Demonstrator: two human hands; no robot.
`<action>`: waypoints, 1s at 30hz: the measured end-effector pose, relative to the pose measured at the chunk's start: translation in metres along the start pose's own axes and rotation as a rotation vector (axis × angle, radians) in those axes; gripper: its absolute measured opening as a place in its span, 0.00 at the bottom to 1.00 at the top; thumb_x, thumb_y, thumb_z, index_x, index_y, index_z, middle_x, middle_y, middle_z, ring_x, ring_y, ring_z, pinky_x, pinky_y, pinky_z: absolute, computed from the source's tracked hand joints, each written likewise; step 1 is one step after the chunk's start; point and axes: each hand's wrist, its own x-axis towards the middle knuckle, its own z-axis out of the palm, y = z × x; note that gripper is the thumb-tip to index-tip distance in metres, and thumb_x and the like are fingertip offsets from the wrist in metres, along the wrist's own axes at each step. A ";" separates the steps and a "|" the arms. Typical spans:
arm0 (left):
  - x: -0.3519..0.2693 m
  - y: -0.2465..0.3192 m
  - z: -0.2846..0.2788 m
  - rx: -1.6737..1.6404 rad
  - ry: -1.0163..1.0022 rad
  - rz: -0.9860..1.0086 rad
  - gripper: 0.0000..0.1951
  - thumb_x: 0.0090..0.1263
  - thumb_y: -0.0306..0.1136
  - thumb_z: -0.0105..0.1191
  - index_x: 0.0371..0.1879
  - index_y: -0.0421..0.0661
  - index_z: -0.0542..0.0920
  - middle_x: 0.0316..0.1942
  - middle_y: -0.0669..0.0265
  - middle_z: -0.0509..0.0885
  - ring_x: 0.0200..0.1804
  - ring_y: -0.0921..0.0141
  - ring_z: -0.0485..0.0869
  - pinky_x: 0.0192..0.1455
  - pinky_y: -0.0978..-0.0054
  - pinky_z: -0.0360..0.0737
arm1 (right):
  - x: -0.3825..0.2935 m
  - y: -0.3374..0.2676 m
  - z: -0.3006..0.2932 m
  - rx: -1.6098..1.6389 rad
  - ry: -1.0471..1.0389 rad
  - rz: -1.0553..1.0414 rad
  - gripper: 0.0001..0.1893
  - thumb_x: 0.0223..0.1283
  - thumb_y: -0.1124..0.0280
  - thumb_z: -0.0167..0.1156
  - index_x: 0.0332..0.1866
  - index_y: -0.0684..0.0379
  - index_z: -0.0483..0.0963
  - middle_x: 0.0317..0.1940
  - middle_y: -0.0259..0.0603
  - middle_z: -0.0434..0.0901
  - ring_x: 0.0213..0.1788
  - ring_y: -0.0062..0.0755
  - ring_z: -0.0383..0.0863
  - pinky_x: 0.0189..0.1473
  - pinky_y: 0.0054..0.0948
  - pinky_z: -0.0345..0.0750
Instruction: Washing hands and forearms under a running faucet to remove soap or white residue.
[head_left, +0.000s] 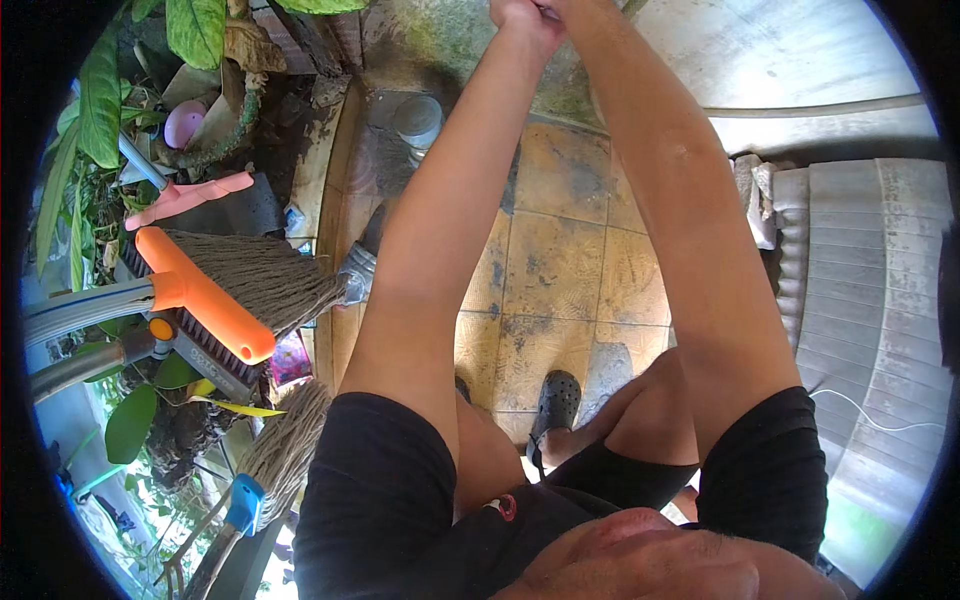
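Note:
Both arms stretch up to the top edge of the head view, where my left hand (571, 7) and my right hand (531, 21) meet. The picture's edge cuts off most of both hands, so their fingers and anything between them cannot be made out. Beyond and around them is a pale wall (442, 37) with green stains. Below my right hand, partly behind the forearm, a clear lidded container (418, 121) stands on the tiled floor (562, 262).
At left are an orange squeegee head (206, 296), a pink squeegee (191, 199), a push broom (202, 360), a mop with a blue clamp (246, 504) and leafy plants (101, 112). A grey slatted surface (840, 300) runs along the right. A dark clog (559, 401) is below.

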 end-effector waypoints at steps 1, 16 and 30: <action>0.000 0.000 0.002 0.006 -0.002 -0.004 0.32 0.84 0.58 0.29 0.65 0.43 0.76 0.62 0.53 0.82 0.61 0.53 0.81 0.67 0.54 0.78 | -0.001 -0.003 0.000 -0.009 -0.004 -0.004 0.15 0.64 0.58 0.60 0.25 0.53 0.70 0.17 0.31 0.67 0.23 0.30 0.67 0.35 0.34 0.74; -0.130 -0.036 0.101 0.465 -0.014 -0.181 0.33 0.85 0.59 0.34 0.63 0.39 0.75 0.59 0.50 0.82 0.57 0.54 0.83 0.59 0.51 0.82 | 0.007 -0.049 -0.025 -0.474 -0.015 0.053 0.19 0.69 0.54 0.58 0.25 0.56 0.73 0.19 0.37 0.72 0.25 0.36 0.76 0.37 0.41 0.80; -0.123 -0.012 0.066 0.624 -0.038 -0.177 0.35 0.78 0.58 0.53 0.67 0.35 0.74 0.62 0.46 0.80 0.62 0.53 0.81 0.63 0.52 0.80 | -0.013 0.005 -0.002 -1.619 0.248 -0.187 0.26 0.71 0.51 0.54 0.34 0.68 0.82 0.28 0.49 0.84 0.32 0.45 0.80 0.42 0.53 0.78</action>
